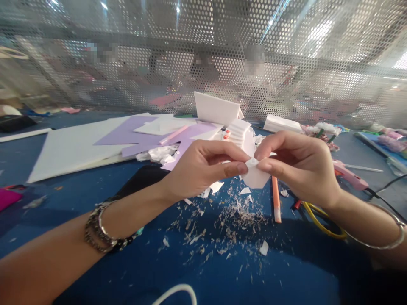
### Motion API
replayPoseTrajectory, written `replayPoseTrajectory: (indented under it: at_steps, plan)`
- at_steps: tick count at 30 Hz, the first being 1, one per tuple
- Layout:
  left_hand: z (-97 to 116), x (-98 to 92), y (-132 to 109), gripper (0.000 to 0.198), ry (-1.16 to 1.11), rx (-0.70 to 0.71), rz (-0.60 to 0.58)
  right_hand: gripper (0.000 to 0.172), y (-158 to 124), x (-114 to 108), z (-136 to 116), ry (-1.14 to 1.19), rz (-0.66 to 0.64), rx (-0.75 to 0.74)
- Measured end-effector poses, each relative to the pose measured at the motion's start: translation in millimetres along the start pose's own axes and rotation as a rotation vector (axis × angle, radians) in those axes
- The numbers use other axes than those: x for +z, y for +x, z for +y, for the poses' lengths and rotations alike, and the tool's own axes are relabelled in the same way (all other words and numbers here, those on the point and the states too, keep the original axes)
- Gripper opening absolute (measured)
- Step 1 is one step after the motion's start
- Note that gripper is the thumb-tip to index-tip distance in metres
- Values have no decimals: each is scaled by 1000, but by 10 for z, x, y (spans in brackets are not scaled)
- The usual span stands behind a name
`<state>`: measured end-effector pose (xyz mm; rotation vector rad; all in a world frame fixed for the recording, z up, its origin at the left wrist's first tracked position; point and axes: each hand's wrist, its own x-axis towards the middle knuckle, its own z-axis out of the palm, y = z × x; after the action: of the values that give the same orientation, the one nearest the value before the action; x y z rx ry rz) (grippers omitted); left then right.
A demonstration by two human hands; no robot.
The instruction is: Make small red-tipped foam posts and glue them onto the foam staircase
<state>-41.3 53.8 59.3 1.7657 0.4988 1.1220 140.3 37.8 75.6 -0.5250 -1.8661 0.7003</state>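
Note:
Between my two hands, above the middle of the blue table, is a small white piece that looks like paper or thin foam, with a rolled or folded upper edge. My left hand pinches its left side between thumb and forefinger. On the other side, my right hand grips it the same way. Below it lie shavings and scraps scattered over the table. An orange stick-like tool with a pale tip rests just under my right hand.
White and purple sheets are stacked at the left. A folded white board stands at the back. At the right are a pink glue gun, yellow-handled scissors and fluffy flowers. A perforated metal panel closes off the back.

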Motion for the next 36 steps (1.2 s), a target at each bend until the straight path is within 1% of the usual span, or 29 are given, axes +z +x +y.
replayPoseTrajectory:
  at_steps: [2,5,7,8,11,14,17,21,24,26,28,30,33,36]
  plan:
    - [-6,7,4,6,14,-16,16,13,-10,19,14,-8,19,-15]
    - [-20,41,3,9,58,15,115,13,-24,44,47,-55,90,-61]
    - [-23,69,-7,15,86,52,165,12,-33,60,69,-83,126,-93]
    - [-20,84,-16,17,98,81,172,12,-36,66,78,-94,136,-112]
    - [3,131,-56,13,141,151,184,13,-43,79,100,-112,145,-161]
    - [32,181,-102,16,189,151,209,15,-45,80,127,-96,145,-194]
    - [56,214,-137,17,266,146,212,20,-40,70,155,-61,141,-190]
    - [83,208,-150,15,370,144,210,20,-24,53,181,25,71,-155]
    - [97,185,-131,10,294,126,166,21,-16,37,196,128,-34,-155]
    - [100,174,-110,7,210,63,119,19,-16,15,199,155,-86,-154]
    - [99,165,-90,9,142,-12,98,17,-15,-19,190,101,-102,-186]
    - [96,155,-73,12,95,-59,102,21,-9,-67,164,-37,-103,-259]
    - [92,134,-57,14,35,-64,126,28,17,-150,88,-264,-133,-349]
    - [93,117,-47,15,-6,-79,134,26,55,-219,-16,-440,-234,-432]
